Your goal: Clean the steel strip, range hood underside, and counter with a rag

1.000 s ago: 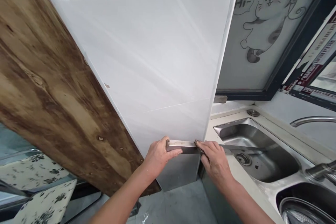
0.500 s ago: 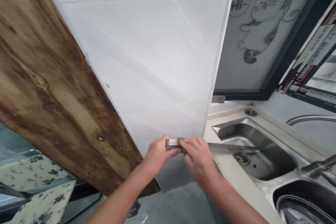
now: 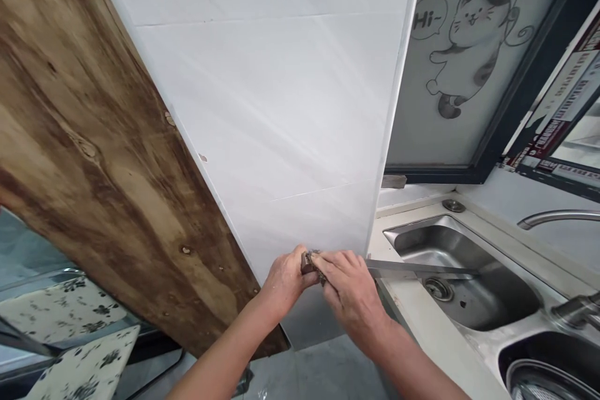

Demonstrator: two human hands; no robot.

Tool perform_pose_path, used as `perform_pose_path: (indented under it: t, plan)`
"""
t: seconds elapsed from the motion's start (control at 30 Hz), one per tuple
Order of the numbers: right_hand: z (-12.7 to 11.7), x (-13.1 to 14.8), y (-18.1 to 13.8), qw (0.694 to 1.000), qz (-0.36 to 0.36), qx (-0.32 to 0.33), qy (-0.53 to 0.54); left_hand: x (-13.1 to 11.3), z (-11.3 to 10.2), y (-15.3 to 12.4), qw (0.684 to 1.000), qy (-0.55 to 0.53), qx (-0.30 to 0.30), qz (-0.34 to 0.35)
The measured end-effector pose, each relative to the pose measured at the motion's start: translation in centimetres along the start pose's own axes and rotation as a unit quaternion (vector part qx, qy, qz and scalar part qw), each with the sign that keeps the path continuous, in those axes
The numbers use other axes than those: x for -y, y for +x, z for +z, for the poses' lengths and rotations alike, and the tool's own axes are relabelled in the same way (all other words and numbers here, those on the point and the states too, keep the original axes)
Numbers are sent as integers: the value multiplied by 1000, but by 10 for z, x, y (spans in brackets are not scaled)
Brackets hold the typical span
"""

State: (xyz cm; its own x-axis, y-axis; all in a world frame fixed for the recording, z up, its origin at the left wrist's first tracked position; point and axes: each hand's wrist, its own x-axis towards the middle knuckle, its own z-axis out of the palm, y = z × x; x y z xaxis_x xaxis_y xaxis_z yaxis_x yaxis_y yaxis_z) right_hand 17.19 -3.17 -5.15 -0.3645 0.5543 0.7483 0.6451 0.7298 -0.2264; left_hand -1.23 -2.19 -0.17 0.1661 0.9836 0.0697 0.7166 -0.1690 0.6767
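A long, narrow metal bar (image 3: 398, 267) runs from my hands rightward over the counter edge, its far part over the sink. My left hand (image 3: 285, 281) is closed around the near end of the bar. My right hand (image 3: 349, 281) lies over the bar close beside my left, fingers bent over a small grey-brown, rough-looking scrubbing pad (image 3: 315, 256) pressed to the metal. Most of the pad is hidden under the fingers, so its exact kind is unclear.
At right is a double steel sink (image 3: 469, 319) with a curved faucet (image 3: 557, 215); a round metal strainer basket (image 3: 539, 375) sits in the nearer bowl. White tiled wall (image 3: 281, 106) stands ahead. A wood-patterned panel (image 3: 117, 150) and flower-patterned boards (image 3: 89, 356) are at left.
My right hand has slid left along the bar with the pad, right up to the end held by my left hand. The view has shifted slightly.
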Motion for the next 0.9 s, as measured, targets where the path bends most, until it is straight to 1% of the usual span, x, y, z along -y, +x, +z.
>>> perform_pose_path:
  t: [0.03, 0.1, 0.17, 0.27, 0.33, 0.43, 0.5, 0.57, 0.6, 0.63, 0.67, 0.7, 0.73, 0.8, 0.87, 0.9]
  plan:
    - [2, 0, 0, 1000, -4, 1, -6, 0, 0, 0, 1000, -4, 2, 3]
    - [4, -12, -11, 1000, 11, -3, -28, 0, -2, -1, 1000, -7, 3, -6]
    - [5, -34, -31, 997, 52, -8, -54, 1, -1, -2, 1000, -9, -2, -23]
    - [10, -60, -60, 993, 102, -14, -60, 9, 3, -1, 999, -42, -20, -15]
    - [17, -65, -72, 993, 111, -11, -38, 20, 10, -1, 996, -65, -53, -4]
    - [31, -63, -79, 992, 123, -16, 1, 37, 20, 1, 993, -64, -103, 12]
    - [36, -63, -81, 989, 138, -29, 38, 46, 25, 3, 989, -69, -123, 45]
    - [36, -64, -82, 979, 175, -39, 99, 53, 29, 5, 982, -100, -138, 80]
    - [34, -65, -83, 967, 210, -42, 137, 56, 31, 5, 979, -121, -138, 92]
    - [31, -65, -84, 949, 256, -42, 181, 59, 32, 6, 976, -142, -133, 101]
    - [28, -66, -86, 922, 310, -44, 230, 61, 34, 7, 973, -160, -126, 107]
    - [25, -66, -87, 886, 364, -52, 283, 64, 35, 7, 971, -171, -120, 115]
    - [21, -66, -90, 842, 413, -68, 341, 67, 37, 7, 968, -180, -118, 127]
    - [15, -68, -97, 738, 482, -113, 458, 73, 39, 6, 962, -187, -127, 149]
    - [10, -72, -110, 639, 514, -165, 548, 75, 42, 6, 957, -183, -152, 168]
    - [7, -74, -118, 602, 520, -190, 576, 75, 43, 8, 954, -177, -167, 176]
